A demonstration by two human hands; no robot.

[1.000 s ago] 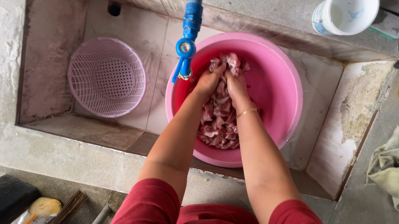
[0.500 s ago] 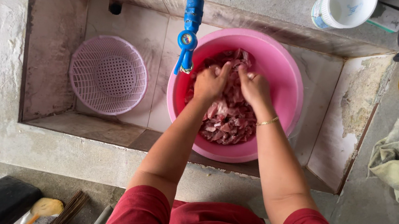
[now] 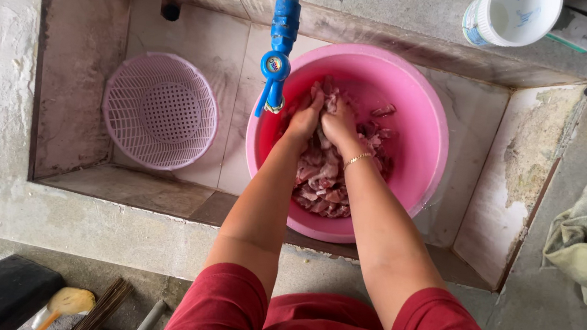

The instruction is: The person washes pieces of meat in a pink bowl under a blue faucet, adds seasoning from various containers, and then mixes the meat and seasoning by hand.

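A stone sink (image 3: 69, 191) is taken as landmark, and a pink basin (image 3: 428, 114) is seen set in its right half, touching the right wall's foot. Raw meat pieces (image 3: 324, 183) are heaped inside the basin, toward its near side. A lilac strainer basket (image 3: 160, 109) is left lying in the sink's left half, apart from the basin. A blue tap (image 3: 279, 45) is seen hanging from the sink's back edge over the basin's left rim. The left hand (image 3: 306, 118) and right hand (image 3: 339, 122) are pressed together in the meat, fingers curled closed on pieces. The step is judged to be washing or kneading the meat; a next move would likely call for turning the heap. Open room is left in the basin's far right; the tap crowds the left hand.
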